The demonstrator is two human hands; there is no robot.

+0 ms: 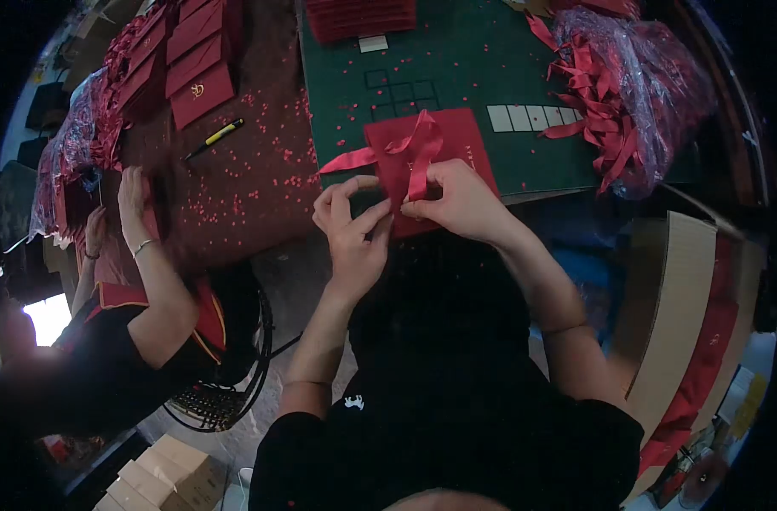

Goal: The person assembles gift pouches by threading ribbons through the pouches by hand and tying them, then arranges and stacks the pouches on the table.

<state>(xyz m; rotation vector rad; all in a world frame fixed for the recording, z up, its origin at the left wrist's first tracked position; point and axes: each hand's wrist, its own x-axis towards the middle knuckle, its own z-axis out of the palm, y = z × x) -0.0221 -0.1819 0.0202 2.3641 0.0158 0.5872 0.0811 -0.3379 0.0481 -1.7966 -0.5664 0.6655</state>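
Note:
A flat red envelope or gift bag [469, 140] with small gold marking lies at the near edge of the green table, in front of me. A red ribbon [424, 145] is looped over it, with one tail [347, 161] stretching out to the left. My right hand [465, 200] pinches the ribbon's lower end between thumb and fingers, close to the envelope's lower part. My left hand [354, 230] is at the envelope's left edge, fingers bent and thumb curled in. What sits between its fingertips, if anything, is hidden.
Red ribbons [605, 119] spill from a plastic bag [661, 77] at right. White cards [524, 117] and stacked red envelopes [363, 17] lie beyond. At left are a yellow-black pen [214, 139], scattered red bits and a co-worker's arms [154, 264]. A cardboard box [673, 298] stands at lower right.

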